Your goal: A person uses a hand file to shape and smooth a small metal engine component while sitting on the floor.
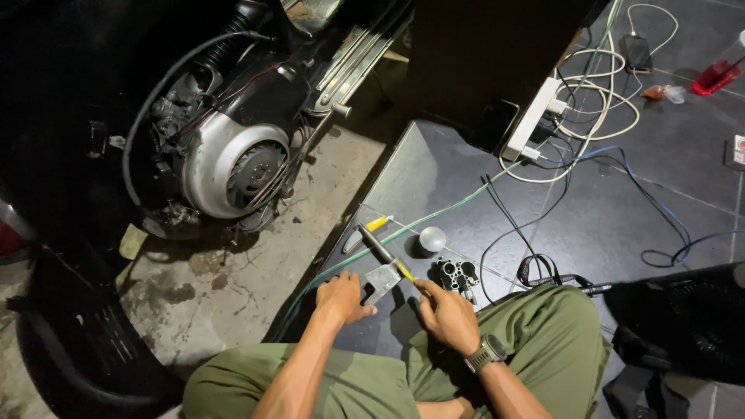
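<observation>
The left hand [340,299], low in the centre of the frame, curls knuckles-up, fingers clamped on a small grey metal part [382,280] resting on the dark floor tile [434,167]. The right hand [448,314], wrist bent inward, pinches what looks like a yellow-handled tool [386,254] laid across that part. A black carburettor body [456,274] sits just beside.

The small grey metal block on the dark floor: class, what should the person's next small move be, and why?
Probably press the left hand harder onto the grey metal block before working the tool further. The right hand holds a yellow-handled tool whose shaft lies across the block, and the block sits loose on the dark tiled floor, braced only by that hand, so it may slide.
</observation>
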